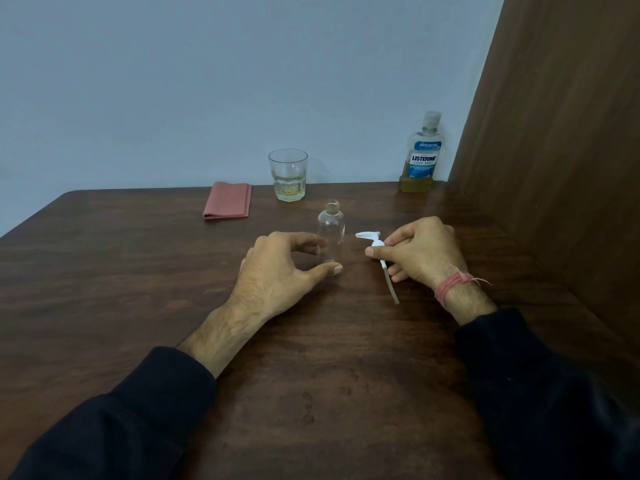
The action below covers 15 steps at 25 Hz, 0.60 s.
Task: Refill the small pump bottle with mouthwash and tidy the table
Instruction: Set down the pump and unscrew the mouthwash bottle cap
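A small clear bottle stands upright in the middle of the table with its neck uncapped and nothing visible inside. My left hand curls around its lower part, thumb and fingers at its base. My right hand, just right of the bottle, holds the white pump head with its dip tube pointing down toward me. A mouthwash bottle with a blue label and a low level of yellow liquid stands capped at the back right.
A glass with a little yellowish liquid stands at the table's back edge. A folded pink cloth lies left of it. A brown wooden panel walls the right side. The dark wooden table spreads around my hands.
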Tool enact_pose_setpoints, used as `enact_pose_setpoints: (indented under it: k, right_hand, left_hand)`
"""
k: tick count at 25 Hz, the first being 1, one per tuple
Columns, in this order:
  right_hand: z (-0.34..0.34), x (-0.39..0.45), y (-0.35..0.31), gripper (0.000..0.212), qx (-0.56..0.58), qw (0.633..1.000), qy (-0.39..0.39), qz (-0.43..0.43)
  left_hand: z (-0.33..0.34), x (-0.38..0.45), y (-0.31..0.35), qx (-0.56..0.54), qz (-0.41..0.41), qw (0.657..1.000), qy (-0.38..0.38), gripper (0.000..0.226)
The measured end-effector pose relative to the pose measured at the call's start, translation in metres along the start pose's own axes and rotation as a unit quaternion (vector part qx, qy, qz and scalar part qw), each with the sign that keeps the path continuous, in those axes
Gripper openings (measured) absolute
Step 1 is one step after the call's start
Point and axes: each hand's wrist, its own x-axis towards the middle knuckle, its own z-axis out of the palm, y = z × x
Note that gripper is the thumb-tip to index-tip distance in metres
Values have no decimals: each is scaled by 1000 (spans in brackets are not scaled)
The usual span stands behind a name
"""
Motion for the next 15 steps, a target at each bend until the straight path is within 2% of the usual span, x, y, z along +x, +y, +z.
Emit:
enact_pose_setpoints:
  k: [15]
  right_hand:
    - [-2,-1,1,34,-30,1000,4,-8]
  left_hand:
    - [2,1,0,27,-13,999,-11,52]
